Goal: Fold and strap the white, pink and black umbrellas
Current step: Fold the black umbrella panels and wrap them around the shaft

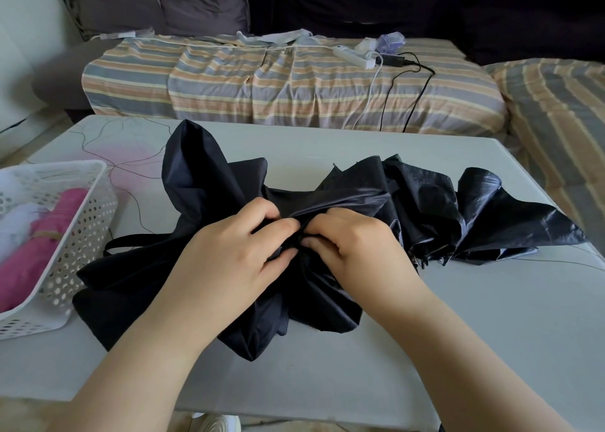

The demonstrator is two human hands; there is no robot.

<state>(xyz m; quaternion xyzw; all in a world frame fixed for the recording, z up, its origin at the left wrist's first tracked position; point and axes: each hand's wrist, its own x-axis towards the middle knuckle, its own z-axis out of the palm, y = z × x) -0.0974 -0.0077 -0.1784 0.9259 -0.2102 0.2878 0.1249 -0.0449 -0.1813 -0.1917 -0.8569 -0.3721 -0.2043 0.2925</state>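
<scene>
The black fabric umbrella (209, 202) lies unfolded and crumpled across the middle of the pale grey table (458, 333), its canopy spread in loose folds from the near left to the far right, where the glossier panels bunch up near the table's right edge. A thin black strap (131, 243) loops out from its left side over the tabletop.

Both hands meet at the umbrella's centre. The left hand (235, 254) has its fingers curled into the dark cloth, gripping a gathered fold. The right hand (353, 245), just beside it and touching it at the fingertips, likewise pinches the bunched fabric with bent fingers. Both forearms reach in from the near edge.

At the left edge of the table stands a white perforated plastic basket (85, 222). Inside it lies the pink folded umbrella (42, 235), rolled tight with a band round its middle, and next to it, farther left, the white umbrella (13, 222), only partly in view.

The tabletop carries a faint pink patch and thin dark lines at its far left. Beyond the table is a sofa covered by a striped orange, grey and yellow cloth (278, 87). On it, to the far right, rest a white power strip (355, 56) and a black cable (415, 91) trailing down the front. Dark grey cushions (157, 2) stand behind.
</scene>
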